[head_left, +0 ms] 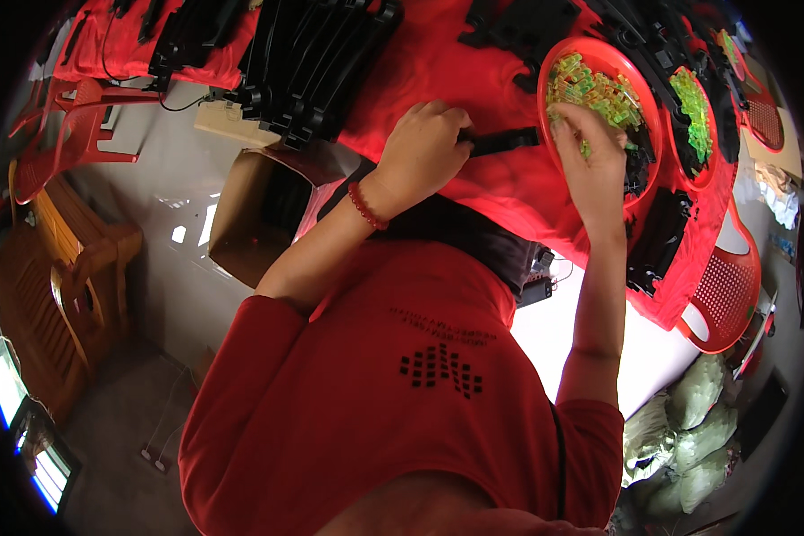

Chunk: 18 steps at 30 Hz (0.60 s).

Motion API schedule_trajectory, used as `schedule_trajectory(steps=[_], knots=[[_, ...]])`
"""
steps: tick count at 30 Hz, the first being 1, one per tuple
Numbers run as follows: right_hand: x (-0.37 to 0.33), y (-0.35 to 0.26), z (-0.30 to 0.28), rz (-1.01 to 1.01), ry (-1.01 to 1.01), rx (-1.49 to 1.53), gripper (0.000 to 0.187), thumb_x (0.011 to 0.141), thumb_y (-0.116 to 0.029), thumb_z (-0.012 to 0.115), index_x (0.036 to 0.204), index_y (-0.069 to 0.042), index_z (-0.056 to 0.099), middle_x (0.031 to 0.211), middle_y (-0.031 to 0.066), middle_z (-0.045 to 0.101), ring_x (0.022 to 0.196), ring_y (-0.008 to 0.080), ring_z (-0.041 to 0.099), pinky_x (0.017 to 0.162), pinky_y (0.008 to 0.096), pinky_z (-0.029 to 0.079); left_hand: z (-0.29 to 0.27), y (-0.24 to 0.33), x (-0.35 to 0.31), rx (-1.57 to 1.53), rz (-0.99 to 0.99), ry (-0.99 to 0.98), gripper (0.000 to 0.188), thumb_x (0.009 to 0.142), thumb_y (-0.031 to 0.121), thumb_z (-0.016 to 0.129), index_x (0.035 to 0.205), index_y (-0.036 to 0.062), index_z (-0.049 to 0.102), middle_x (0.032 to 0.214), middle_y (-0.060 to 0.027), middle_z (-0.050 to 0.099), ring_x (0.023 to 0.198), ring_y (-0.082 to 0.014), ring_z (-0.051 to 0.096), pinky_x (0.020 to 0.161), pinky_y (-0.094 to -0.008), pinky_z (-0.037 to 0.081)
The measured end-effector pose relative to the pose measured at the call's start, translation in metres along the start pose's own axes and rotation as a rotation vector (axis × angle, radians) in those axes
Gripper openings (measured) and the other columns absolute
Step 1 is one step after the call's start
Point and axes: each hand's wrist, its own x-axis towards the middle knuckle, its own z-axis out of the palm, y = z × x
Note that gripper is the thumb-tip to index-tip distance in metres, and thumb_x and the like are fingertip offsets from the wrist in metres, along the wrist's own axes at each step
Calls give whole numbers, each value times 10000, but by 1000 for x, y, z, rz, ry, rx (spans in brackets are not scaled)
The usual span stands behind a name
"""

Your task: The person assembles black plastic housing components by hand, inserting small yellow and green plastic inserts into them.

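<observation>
My left hand [422, 150], a red bead bracelet on its wrist, is closed around the near end of a long, narrow black plastic part [506, 141]. That part lies across the red cloth, its other end close to a red basin [542, 100]. Inside the basin are many small yellow-green translucent plastic pieces [598, 89], with black pieces at its near side. My right hand [592, 154] reaches into the basin, fingers bent together in a pinch. Green shows by its fingertips, but whether a piece is held is hidden.
A second red basin [712, 143] with green pieces stands to the right. Black plastic parts [317, 67] are stacked at the far left of the red-covered table [456, 80]. An open cardboard box [232, 219] sits below its left edge. A red chair [728, 290] stands right.
</observation>
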Motion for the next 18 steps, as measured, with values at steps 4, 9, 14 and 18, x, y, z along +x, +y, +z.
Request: schedule_trajectory(steps=[4,9,14,18], knots=[[-10,-28,7,150,-151,217,96,870,-112,702,956,-101,663,848,7,679,701,134,598,815,300,380,-3,-3,2,-29,3,-22,191,788,105,701,963,29,715,893,-154,654,909,-351,613,834,-442,488],[-16,-26,24,-24,-156,41,94,862,-115,706,943,-125,658,857,-3,661,796,188,602,864,363,343,-6,-7,3,-160,51,-51,149,760,64,657,893,33,717,811,-131,680,884,-314,626,851,-441,484],[-12,-36,25,-141,-183,-46,93,851,-128,705,934,-138,665,849,-15,650,845,185,597,878,371,330,-9,-11,3,-233,56,-62,170,748,53,654,903,25,718,831,-134,685,876,-317,625,841,-434,485],[-12,-34,31,-262,-211,-186,102,826,-125,702,918,-149,664,842,-38,648,847,159,596,886,377,320,-7,-13,3,-257,42,-69,185,743,43,658,916,20,720,837,-139,685,872,-319,622,830,-424,488]])
